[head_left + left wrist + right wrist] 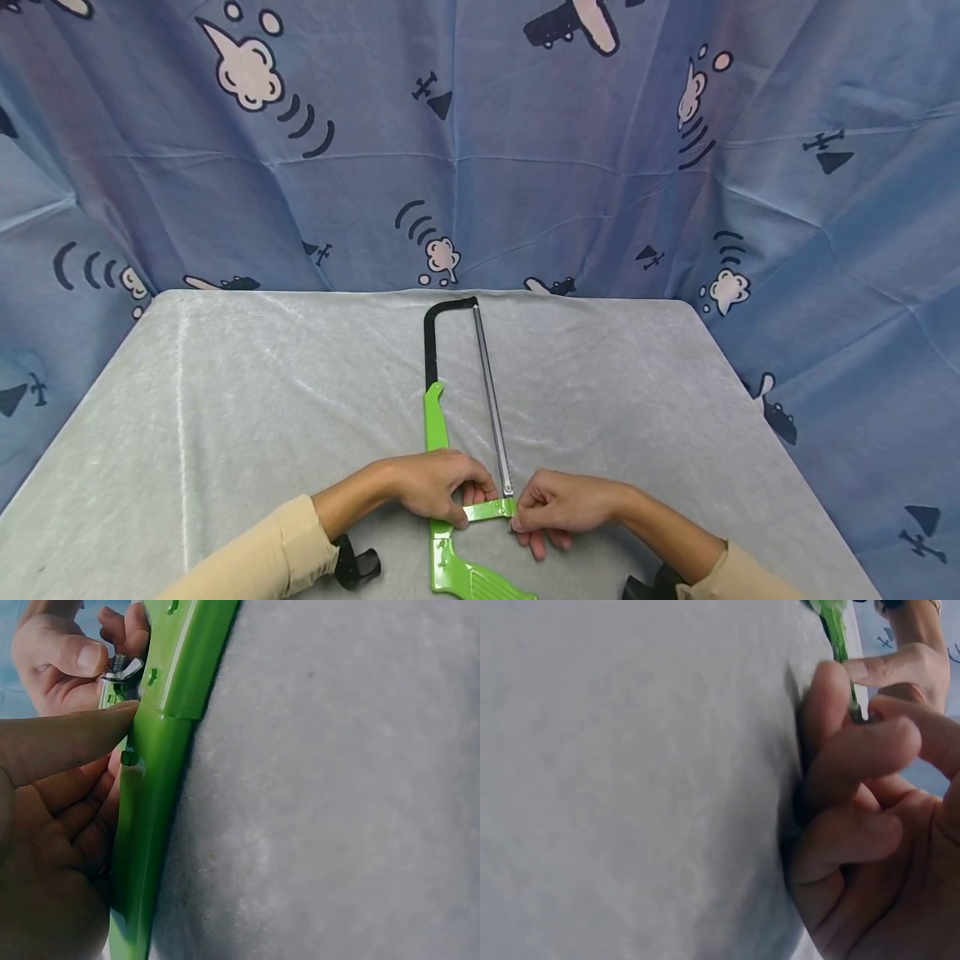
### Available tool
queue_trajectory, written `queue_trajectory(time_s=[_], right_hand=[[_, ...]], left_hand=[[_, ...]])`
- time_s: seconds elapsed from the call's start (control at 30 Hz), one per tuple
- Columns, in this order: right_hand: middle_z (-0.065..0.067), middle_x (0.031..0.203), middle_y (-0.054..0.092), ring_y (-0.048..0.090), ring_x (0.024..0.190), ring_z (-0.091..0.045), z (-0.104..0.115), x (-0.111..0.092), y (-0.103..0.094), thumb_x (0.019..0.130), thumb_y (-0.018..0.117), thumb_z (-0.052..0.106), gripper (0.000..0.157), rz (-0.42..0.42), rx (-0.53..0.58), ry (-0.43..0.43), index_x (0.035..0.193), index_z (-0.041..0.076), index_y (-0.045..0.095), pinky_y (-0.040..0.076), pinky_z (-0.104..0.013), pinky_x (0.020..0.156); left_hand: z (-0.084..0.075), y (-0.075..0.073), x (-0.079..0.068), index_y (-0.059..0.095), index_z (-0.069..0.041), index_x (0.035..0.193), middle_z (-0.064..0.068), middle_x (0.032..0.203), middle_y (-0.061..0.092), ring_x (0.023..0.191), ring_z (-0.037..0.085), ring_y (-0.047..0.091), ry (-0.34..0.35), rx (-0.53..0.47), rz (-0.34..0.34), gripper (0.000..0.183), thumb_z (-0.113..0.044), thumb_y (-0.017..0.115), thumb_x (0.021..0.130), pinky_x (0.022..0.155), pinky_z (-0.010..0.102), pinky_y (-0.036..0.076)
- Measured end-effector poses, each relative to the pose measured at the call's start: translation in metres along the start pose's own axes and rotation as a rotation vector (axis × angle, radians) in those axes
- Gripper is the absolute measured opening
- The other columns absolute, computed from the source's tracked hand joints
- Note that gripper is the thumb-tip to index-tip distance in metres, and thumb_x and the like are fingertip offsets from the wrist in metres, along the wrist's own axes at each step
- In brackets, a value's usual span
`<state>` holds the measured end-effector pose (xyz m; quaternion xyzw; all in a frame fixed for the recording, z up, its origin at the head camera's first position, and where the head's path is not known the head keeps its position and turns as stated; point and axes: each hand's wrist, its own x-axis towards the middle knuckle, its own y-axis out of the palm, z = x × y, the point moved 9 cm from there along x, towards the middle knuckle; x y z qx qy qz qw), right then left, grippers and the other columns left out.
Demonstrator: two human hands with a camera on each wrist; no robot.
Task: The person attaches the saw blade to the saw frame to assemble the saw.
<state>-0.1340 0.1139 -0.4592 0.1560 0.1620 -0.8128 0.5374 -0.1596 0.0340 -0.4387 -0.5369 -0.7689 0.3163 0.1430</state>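
A hacksaw [435, 421] lies on the table, its green handle [476, 579] toward me and its black front frame [430, 346] pointing away. Its grey blade [491, 392] runs along the right side. With thumb and fingers, my left hand [435, 485] grips the green frame around its short crosspiece [487, 510]. At the right end of that crosspiece, my right hand [566, 502] pinches with thumb and forefinger. The left wrist view shows a metal wing nut [129, 673] on a threaded screw there, the right thumb against it. The right hand's other fingers are loosely curled.
A pale grey cloth covers the table [285, 400]. Behind it and along both sides hangs a blue patterned curtain [510, 208]. Black straps with mounts [356, 565] sit at both wrists, beside beige sleeves [262, 554].
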Motion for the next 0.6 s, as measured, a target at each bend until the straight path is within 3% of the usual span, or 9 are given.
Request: queue_trajectory(time_s=[0.17,0.23,0.37,0.47,0.6], right_hand=[[-0.013,0.065,0.064,0.048,0.042,-0.008,-0.003,-0.004,-0.002,0.091,0.054,0.020,0.031,0.008,0.013,0.071,0.083,-0.008,0.064,0.033,-0.019,0.039],[-0.015,0.066,0.064,0.052,0.046,-0.010,-0.003,-0.006,-0.004,0.091,0.053,0.021,0.031,0.014,-0.003,0.078,0.084,-0.006,0.065,0.033,-0.019,0.041],[-0.023,0.073,0.063,0.059,0.056,-0.015,0.005,-0.010,-0.011,0.091,0.052,0.020,0.029,0.021,-0.067,0.039,0.084,-0.004,0.066,0.046,-0.026,0.050],[-0.023,0.079,0.063,0.062,0.064,-0.021,0.015,-0.015,-0.020,0.092,0.051,0.020,0.027,0.020,-0.111,0.018,0.088,-0.004,0.065,0.051,-0.032,0.062],[-0.021,0.088,0.063,0.063,0.073,-0.027,0.029,-0.022,-0.039,0.094,0.049,0.021,0.026,-0.007,-0.178,0.011,0.097,-0.001,0.064,0.050,-0.036,0.067]], left_hand=[[-0.002,0.000,0.001,0.065,-0.011,0.104,-0.009,0.083,0.059,0.077,0.000,0.055,0.013,-0.026,0.014,0.035,-0.005,0.073,0.071,0.070,0.014,0.045],[-0.002,-0.001,0.001,0.065,-0.009,0.106,-0.008,0.084,0.060,0.078,0.000,0.055,0.010,-0.054,0.021,0.035,-0.005,0.073,0.072,0.071,0.015,0.045],[-0.003,-0.005,0.001,0.064,-0.004,0.108,-0.007,0.084,0.061,0.078,-0.001,0.056,0.001,-0.112,0.020,0.031,-0.005,0.069,0.077,0.072,0.015,0.046],[-0.005,-0.014,0.000,0.061,-0.002,0.111,-0.004,0.088,0.063,0.081,-0.002,0.057,0.000,-0.153,-0.003,0.029,-0.005,0.064,0.082,0.075,0.016,0.047],[-0.008,-0.033,-0.005,0.058,-0.001,0.116,0.005,0.097,0.065,0.088,0.001,0.058,-0.011,-0.188,-0.045,0.031,-0.006,0.061,0.086,0.081,0.019,0.046]])
